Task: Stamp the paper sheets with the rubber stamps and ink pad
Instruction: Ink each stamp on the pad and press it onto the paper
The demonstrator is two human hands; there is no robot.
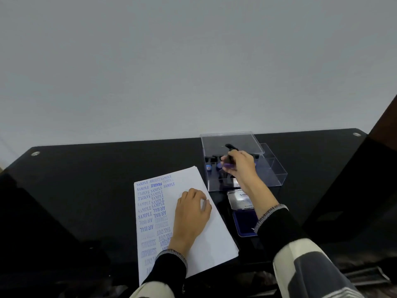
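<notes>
A stack of white paper sheets (214, 237) lies on the black table, its top sheet covered on the left with several blue stamped words. My left hand (191, 214) rests flat on that sheet, fingers apart. My right hand (240, 166) is over the clear plastic box (277, 175) and grips a black-handled rubber stamp (228, 163) with a purple-inked base. Other stamps (208, 167) stand inside the box. The open ink pad (245, 222), blue-purple, lies right of the paper, partly under my right forearm.
The clear box's lid (232, 143) stands raised at the back. The ink pad's metal lid (238, 197) lies open between box and pad. The glossy black table (96, 175) stands against a white wall. Dark furniture rises at the right edge.
</notes>
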